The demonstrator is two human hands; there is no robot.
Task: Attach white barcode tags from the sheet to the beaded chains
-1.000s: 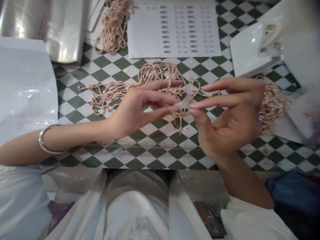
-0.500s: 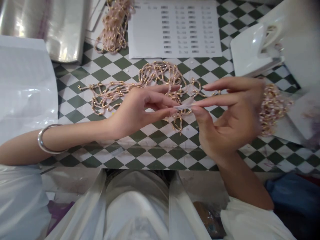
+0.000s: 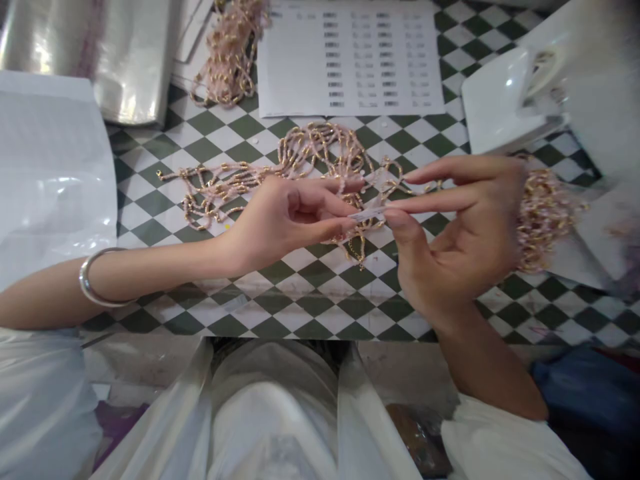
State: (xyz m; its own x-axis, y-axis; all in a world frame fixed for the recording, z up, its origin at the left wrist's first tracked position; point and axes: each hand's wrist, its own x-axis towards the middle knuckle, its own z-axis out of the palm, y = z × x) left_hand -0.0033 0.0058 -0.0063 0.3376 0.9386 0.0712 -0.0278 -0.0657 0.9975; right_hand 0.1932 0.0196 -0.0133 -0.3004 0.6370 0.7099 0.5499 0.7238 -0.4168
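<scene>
Between my two hands a small white label [image 3: 369,213] is stretched, seen nearly edge-on. My left hand [image 3: 305,210] pinches its left end between thumb and fingers. At its right end, the thumb and index finger of my right hand [image 3: 450,227] are closed on it, with the other fingers held apart. Just behind and below the label lies a bundle of pink and gold beaded necklaces [image 3: 320,143] on the checkered table; part of it is hidden by my hands. A short gold chain end [image 3: 356,253] shows under the label.
A sheet of printed barcode labels [image 3: 350,60] lies at the back. More beaded strands [image 3: 227,60] are heaped to its left, beside clear plastic bags [image 3: 125,60]. Another bead pile [image 3: 545,220] sits right of my right hand, near a white device [image 3: 505,100]. White paper [image 3: 50,173] covers the left side.
Both hands keep almost the same place and grip. The label has tilted slightly, so a little more of its face shows.
</scene>
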